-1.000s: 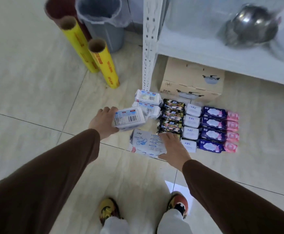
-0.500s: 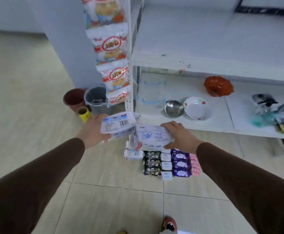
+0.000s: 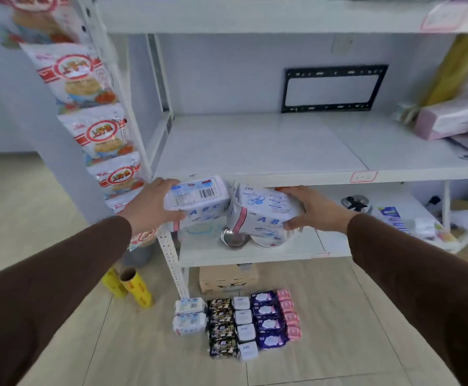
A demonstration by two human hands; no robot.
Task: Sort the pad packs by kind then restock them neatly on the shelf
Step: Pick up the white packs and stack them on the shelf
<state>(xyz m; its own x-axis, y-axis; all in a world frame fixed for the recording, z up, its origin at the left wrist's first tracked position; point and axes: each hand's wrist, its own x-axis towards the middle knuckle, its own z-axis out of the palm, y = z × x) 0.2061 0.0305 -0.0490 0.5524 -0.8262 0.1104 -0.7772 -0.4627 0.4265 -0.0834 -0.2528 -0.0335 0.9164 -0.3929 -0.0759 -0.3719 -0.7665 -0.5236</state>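
1. Left hand [image 3: 150, 206] grips a white pack [image 3: 196, 200], fingers over its top and thumb beneath; the pack is in the air just below the front lip of the middle shelf [image 3: 255, 151]. Risk: the pack's top edge may catch the lip if it is pushed forward before it is lifted clear.
2. Right hand [image 3: 315, 208] grips a second white pack [image 3: 264, 211] from its right end, tilted with its left end low. The two packs are close to touching at their inner ends. Risk: a one-ended hold on a soft wrapper may let the pack sag or slip; a knock between the two could loosen either grip.
3. Below the held packs, a steel bowl [image 3: 235, 237] stands on the lower shelf [image 3: 255, 254]. Risk: a dropped pack would likely land on it and shift it.
4. On the floor [image 3: 324, 316], the sorted rows [image 3: 237, 324] lie in columns by kind: white, black, small white, purple, pink. Risk: a pack falling that far may scatter the columns and undo the sorting.
5. Farther back, the middle shelf's left span is bare; pink packets [image 3: 447, 121] occupy its right end. Risk: placing the white packs askew or too far right may crowd later kinds.
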